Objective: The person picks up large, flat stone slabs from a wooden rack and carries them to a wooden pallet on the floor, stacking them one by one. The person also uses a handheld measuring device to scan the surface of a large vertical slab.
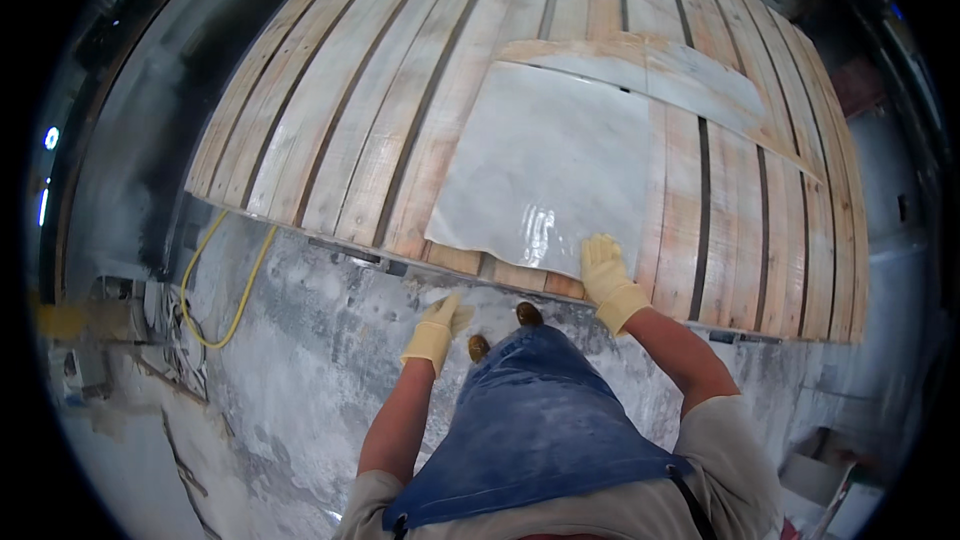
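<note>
A pale grey-white stone slab (545, 170) with a glossy face lies flat on a wooden slatted platform (340, 130). Its near edge is uneven. My right hand (606, 275), in a cream-yellow glove, rests at the slab's near right corner with the fingers stretched out flat. Off the platform's front edge, my left hand (436, 331) hangs in a matching glove. Its fingers are extended and it holds nothing I can see. Beyond the large slab lies a narrower, irregular stone piece (700, 85) with brownish edges, close against the slab's far side.
Dark gaps run between the platform's planks. A yellow hose (240, 305) loops down at the platform's left front corner. Boxes and cables (150, 330) stand at the far left. Below me are a blue apron (545, 430), brown shoes (529, 314) and a stained grey floor (300, 370).
</note>
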Available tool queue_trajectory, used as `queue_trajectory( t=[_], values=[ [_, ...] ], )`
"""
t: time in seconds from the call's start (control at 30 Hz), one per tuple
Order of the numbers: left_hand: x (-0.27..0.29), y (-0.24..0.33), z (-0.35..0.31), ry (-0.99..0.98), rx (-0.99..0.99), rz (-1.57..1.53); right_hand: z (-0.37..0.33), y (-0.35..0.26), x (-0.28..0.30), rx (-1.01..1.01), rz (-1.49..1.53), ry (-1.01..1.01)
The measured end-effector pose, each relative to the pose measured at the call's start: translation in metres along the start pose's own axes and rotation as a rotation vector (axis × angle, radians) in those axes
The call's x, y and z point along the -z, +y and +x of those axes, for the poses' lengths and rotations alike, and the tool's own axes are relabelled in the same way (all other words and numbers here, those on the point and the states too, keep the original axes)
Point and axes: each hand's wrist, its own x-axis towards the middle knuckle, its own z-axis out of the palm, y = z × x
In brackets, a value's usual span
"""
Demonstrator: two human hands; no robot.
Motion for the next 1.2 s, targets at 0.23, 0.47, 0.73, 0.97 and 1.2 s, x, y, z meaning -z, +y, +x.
queue_trajectory(
  t=[0.23,0.47,0.73,0.97,1.2],
  values=[
    [0.012,0.002,0.021,-0.006,-0.119,-0.52,-0.077,-0.084,0.049,-0.038,-0.126,-0.026],
    [0.11,-0.02,0.05,0.06,0.119,-0.354,-0.182,-0.146,0.049,-0.125,0.185,-0.08],
    [0.103,-0.031,0.046,-0.15,-0.367,1.396,-0.223,-0.147,0.04,-0.113,0.366,-0.026],
    [0.077,-0.076,-0.019,-0.173,-0.173,1.381,-0.253,-0.062,-0.009,-1.091,1.119,0.169],
    [0.064,-0.048,-0.007,-0.323,-0.045,1.438,-0.234,0.033,-0.084,-1.081,1.282,-0.103]
  ],
)
